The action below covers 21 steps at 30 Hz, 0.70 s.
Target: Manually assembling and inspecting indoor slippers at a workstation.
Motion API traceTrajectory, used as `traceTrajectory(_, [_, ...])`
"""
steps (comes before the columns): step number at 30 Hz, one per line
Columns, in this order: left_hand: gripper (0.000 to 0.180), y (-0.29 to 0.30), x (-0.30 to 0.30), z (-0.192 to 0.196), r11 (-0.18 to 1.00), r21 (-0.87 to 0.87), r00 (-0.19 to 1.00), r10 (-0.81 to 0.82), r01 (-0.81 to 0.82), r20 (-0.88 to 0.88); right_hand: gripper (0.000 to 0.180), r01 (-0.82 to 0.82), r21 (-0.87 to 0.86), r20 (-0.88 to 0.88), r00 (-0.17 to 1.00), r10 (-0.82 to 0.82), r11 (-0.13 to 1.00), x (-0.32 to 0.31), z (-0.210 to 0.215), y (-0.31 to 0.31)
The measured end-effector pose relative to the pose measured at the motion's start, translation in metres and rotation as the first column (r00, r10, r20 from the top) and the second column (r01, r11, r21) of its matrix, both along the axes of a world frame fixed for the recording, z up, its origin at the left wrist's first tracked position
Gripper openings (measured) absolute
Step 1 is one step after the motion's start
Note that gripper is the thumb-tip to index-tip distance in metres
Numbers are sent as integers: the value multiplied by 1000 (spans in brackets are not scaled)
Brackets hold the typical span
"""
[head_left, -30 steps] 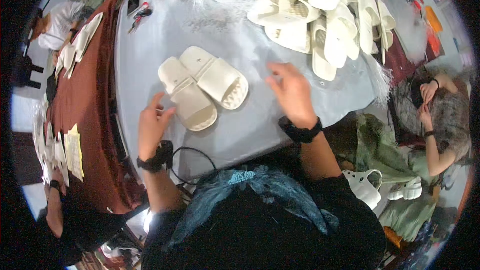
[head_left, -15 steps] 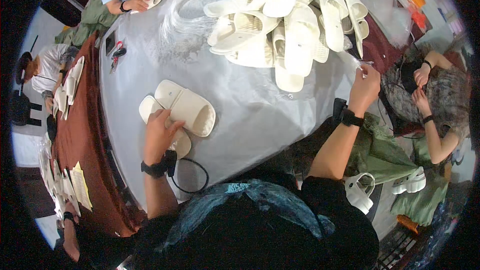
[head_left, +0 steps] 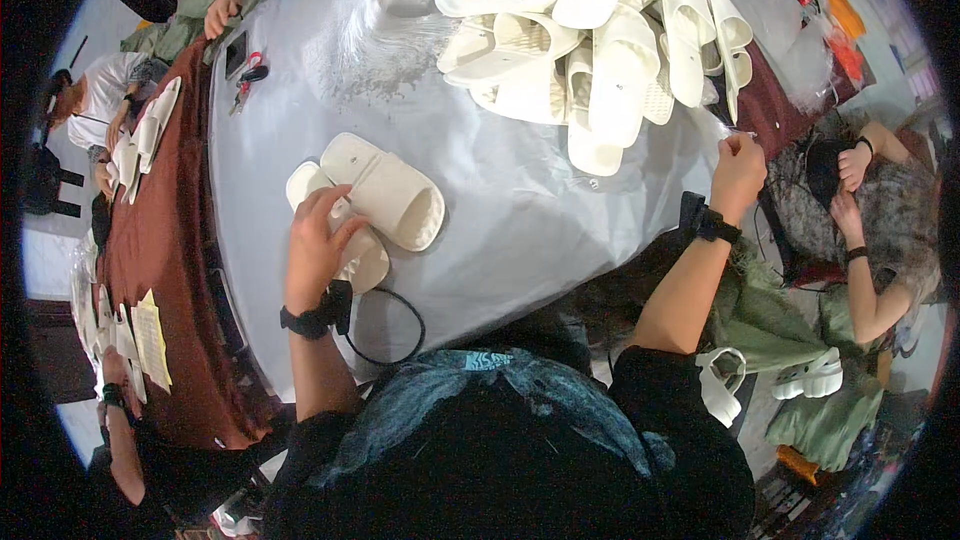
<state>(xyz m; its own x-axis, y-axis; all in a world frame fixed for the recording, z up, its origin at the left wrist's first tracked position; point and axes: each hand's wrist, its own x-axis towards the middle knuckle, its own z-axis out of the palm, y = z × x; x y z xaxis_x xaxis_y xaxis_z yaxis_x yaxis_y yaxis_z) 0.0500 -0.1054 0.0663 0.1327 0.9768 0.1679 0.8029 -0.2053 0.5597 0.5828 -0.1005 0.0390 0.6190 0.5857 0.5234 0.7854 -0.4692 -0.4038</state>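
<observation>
Two cream slide slippers lie side by side on the grey-covered table, left of centre. My left hand rests over the left slipper, thumb and fingers curled onto it and hiding its middle. The right slipper lies against it, its broad strap toward me. Out at the table's right edge, my right hand is closed in a pinch beside some thin, clear strands. What sits between those fingertips is too small to make out. Both wrists wear black bands, and a black cable loops by the left one.
A heap of cream slippers covers the table's far right side. Red-handled scissors and a dark phone-like slab lie at the far left. Co-workers are at the far side, left and right. Clear plastic bags lie beyond the heap.
The whole view has shifted slightly. My hands stay at about the same places. The far co-worker's hand has left a slipper and now rests at the table's corner.
</observation>
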Motion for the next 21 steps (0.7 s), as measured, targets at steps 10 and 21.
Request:
traceTrajectory(10, [38, -24, -28, 8, 980, 195, 997, 26, -41, 79, 12, -90, -38, -27, 996, 89, 995, 15, 19, -13])
traceTrajectory(21, [36, -33, -52, 3, 971, 234, 990, 19, -52, 141, 7, -178, 159, -372, 900, 225, 971, -10, 53, -91])
